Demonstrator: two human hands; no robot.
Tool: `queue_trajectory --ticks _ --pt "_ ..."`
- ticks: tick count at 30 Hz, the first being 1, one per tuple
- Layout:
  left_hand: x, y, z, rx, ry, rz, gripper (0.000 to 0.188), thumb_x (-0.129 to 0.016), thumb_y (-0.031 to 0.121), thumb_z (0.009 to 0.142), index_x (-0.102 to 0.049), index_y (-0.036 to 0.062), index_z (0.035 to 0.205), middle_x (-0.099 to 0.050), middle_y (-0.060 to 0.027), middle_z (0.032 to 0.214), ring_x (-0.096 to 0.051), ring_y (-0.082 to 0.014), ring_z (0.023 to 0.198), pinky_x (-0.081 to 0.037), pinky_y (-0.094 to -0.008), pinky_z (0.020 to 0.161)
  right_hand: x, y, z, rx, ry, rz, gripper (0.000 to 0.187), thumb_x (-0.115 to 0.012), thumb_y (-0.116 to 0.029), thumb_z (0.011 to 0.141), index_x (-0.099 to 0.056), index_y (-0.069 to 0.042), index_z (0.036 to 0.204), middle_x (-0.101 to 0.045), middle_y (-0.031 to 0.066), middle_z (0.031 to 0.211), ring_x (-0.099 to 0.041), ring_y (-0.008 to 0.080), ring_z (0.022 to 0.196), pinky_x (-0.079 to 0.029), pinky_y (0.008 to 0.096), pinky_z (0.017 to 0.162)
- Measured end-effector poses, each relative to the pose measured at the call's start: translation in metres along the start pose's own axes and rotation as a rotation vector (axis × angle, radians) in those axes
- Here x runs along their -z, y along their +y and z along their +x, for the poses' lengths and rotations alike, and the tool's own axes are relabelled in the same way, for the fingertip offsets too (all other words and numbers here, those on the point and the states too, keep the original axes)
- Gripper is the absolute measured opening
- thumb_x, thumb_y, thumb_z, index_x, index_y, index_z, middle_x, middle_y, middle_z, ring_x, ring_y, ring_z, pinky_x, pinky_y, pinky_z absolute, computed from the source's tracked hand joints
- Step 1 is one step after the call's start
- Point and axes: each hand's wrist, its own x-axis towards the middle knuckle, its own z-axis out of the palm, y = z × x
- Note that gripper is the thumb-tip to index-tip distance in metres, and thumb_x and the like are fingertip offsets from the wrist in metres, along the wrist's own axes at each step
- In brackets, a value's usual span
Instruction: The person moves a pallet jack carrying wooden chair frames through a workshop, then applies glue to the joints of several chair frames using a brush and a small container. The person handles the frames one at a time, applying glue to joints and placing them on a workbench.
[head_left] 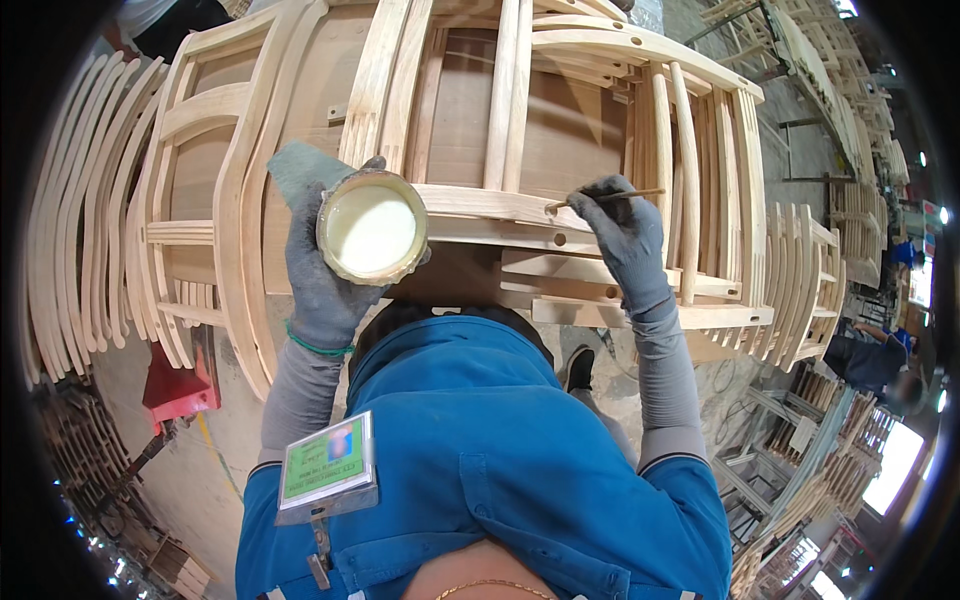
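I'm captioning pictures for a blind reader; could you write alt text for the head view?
A gloved left hand holds an open tub of whitish liquid, and a gloved right hand holds a thin stick over a pale wooden rail. Wooden frames surround the person, who wears a blue shirt.

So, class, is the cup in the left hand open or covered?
Open: the cup is uncovered, and pale liquid shows inside it.
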Motion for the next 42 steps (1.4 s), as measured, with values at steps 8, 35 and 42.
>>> queue_trajectory --ticks 8,35,42 --pt "-0.027 -0.006 0.012 -0.02 0.178 0.171 0.056 -0.031 0.043 0.093 -0.04 0.0012 0.129 -0.054 -0.0146 0.118 -0.054 -0.0253 0.11 -0.048 -0.0413 0.09 0.01 -0.09 -0.015 -0.189 0.029 0.33 0.014 -0.063 0.003 0.079 -0.059 0.004 0.092 -0.066 0.014 0.087 -0.063 0.0174 0.08 -0.052 0.0275 0.075" --pt "-0.021 0.02 0.1 0.15 0.077 0.192 0.049 -0.035 0.034 0.093 -0.039 0.0001 0.128 -0.052 -0.0134 0.12 -0.054 -0.0254 0.11 -0.047 -0.0408 0.092 -0.006 -0.046 0.133 -0.363 -0.085 1.02 0.012 -0.055 -0.007 0.086 -0.053 0.003 0.093 -0.063 0.016 0.089 -0.065 0.0206 0.078 -0.058 0.0313 0.067" --pt "-0.02 0.048 0.135 0.157 0.219 0.021 0.058 -0.032 0.044 0.091 -0.039 0.002 0.13 -0.055 -0.0137 0.113 -0.058 -0.0287 0.101 -0.052 -0.0492 0.08 0.045 -0.011 0.289 0.025 0.356 0.505 0.018 -0.063 -0.012 0.083 -0.057 0.004 0.087 -0.063 0.0123 0.076 -0.063 0.0176 0.064 -0.056 0.028 0.06"
